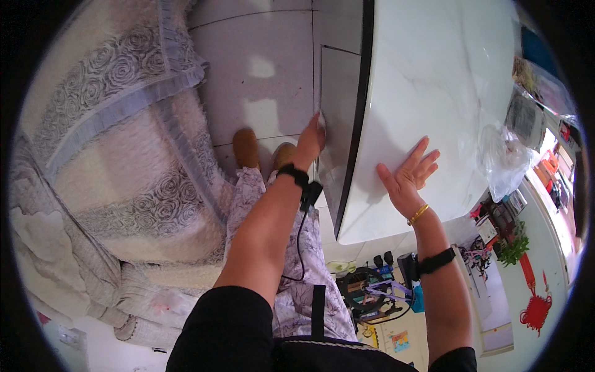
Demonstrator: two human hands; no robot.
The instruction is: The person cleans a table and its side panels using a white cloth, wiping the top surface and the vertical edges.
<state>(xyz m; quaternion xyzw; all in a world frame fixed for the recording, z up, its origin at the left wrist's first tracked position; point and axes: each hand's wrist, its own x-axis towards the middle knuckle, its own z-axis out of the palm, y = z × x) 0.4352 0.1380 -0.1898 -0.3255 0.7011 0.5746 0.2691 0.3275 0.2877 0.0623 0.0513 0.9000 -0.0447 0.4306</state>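
Observation:
My left hand (pixel 311 142) reaches down to the grey front panel (pixel 340 88) of a low table. A small patch of something pale shows at its fingertips, too little to name, and the fingers are mostly turned from view. Palm down, my right hand (pixel 409 176) rests on the white, marble-patterned tabletop (pixel 427 102) with its fingers spread. Nothing is held in it. A dark strip (pixel 364 69) runs between the tabletop and the panel. Black straps circle both my wrists or forearms, and a gold bracelet (pixel 418 214) is on the right wrist.
A sofa with a fluffy, rose-patterned cover (pixel 135 125) stands at left. Between sofa and table lies a tiled floor (pixel 253 69), with my brown slippers (pixel 245 148) on it. A clear plastic bag (pixel 504 160) sits at the tabletop's far edge. A bicycle (pixel 372 290) stands beyond the table's end.

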